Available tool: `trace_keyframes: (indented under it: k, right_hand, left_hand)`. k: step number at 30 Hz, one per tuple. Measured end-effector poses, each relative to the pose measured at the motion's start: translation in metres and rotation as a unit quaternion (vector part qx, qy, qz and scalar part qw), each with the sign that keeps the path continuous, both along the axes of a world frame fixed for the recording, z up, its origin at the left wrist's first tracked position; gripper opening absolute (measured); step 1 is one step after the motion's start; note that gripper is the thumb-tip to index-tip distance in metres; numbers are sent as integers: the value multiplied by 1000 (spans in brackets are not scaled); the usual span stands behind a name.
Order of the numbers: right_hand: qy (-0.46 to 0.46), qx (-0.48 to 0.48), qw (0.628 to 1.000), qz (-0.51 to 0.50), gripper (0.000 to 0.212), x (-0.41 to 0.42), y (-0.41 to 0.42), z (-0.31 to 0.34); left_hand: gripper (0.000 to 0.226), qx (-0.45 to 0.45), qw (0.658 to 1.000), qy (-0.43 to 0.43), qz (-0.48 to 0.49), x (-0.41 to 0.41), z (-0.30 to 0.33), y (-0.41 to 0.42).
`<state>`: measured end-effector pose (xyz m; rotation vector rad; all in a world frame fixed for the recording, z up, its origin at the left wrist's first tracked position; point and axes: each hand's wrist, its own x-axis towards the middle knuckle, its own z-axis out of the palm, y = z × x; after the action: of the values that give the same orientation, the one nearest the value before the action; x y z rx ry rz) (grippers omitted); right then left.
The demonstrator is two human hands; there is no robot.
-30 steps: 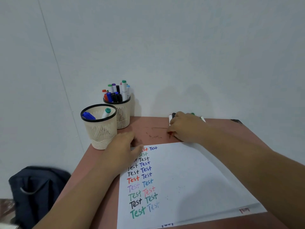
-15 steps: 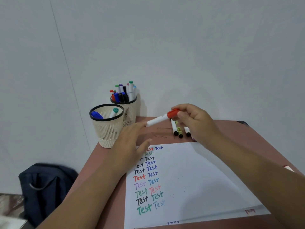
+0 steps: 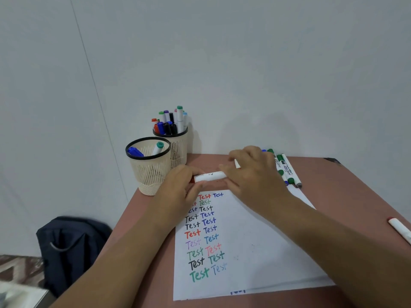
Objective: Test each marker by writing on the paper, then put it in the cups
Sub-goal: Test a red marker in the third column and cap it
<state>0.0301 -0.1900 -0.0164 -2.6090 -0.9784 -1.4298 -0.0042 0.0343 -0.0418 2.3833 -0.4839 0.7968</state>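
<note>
I see both hands clamped on one red marker (image 3: 210, 176) above the paper (image 3: 255, 241): left hand (image 3: 180, 187) at nine o'clock end, right hand (image 3: 251, 174) at three, likely uncapping. Cups (image 3: 149, 170) wait at ten.

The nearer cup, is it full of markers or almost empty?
Almost empty. The nearer cup holds only a blue marker and a teal-capped marker, while the farther cup is crowded.

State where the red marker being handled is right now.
In the head view the red marker lies level between both hands, left hand and right hand, just above the paper, right of the near cup.
</note>
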Motion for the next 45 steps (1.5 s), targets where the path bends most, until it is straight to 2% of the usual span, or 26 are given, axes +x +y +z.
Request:
trace_keyframes:
  k: [1,3,5,7,9,10,12,14,15,16,20,24,27,29,32,35,39,43,45]
  right_hand:
    - [-7,2,1000,-11,10,-1,4,-1]
    - [6,29,1000,3,10,1,9,-6]
    - [105,108,987,60,12,0,12,-6]
    - [230,226,943,89,6,-9,15,-3]
    - [329,341,875,99,11,-14,16,0]
    - [376,396,830,118,16,-16,16,0]
    - [455,491,718,192,21,-17,15,1]
    - [513,555,603,255,16,-18,12,2]
    - [534,570,563,273,13,-21,10,3]
    - [546,571,545,280,13,-22,10,3]
    - [554,535,572,282,19,-27,14,2]
    - [545,526,591,278,16,-31,18,3]
    - [546,528,592,270,12,-31,20,2]
    - [552,533,582,270,10,-31,21,1]
    - [565,536,565,274,8,-30,21,-1]
    - [573,535,553,282,11,-28,21,-2]
    - [573,533,550,292,11,-27,18,-3]
    - [555,565,566,227,11,-21,17,-4]
    - [551,580,565,202,14,-18,16,-4]
  left_hand:
    - [21,-13,1000,-3,1,-1,0,0]
    - [35,-78,997,2,-3,-1,-2,0]
    - [54,-147,989,18,-20,-1,-3,2]
    - [65,-142,989,37,-27,0,-3,3]
    - [71,-73,996,41,-28,1,-3,2]
    - [70,-44,998,36,-31,2,-3,2]
    - [63,-7,999,10,-33,3,-2,0]
    - [61,17,999,-12,-31,1,-2,-2]
    - [60,28,999,-19,-30,0,-1,-3]
    - [59,42,998,-24,-30,-1,0,-4]
    - [54,89,994,-32,-51,-4,1,-9]
    - [51,67,996,-3,-53,-2,-3,-10]
    - [28,72,995,-29,-70,0,-5,-11]
    - [19,74,995,-6,-72,2,-5,-10]
    - [37,61,995,25,-74,0,-5,-9]
    - [27,39,996,23,-72,-5,-4,-6]
    - [32,20,998,37,-41,-5,-1,-3]
    - [52,24,996,82,14,-10,6,-6]
    - [46,44,992,90,73,-5,5,-6]
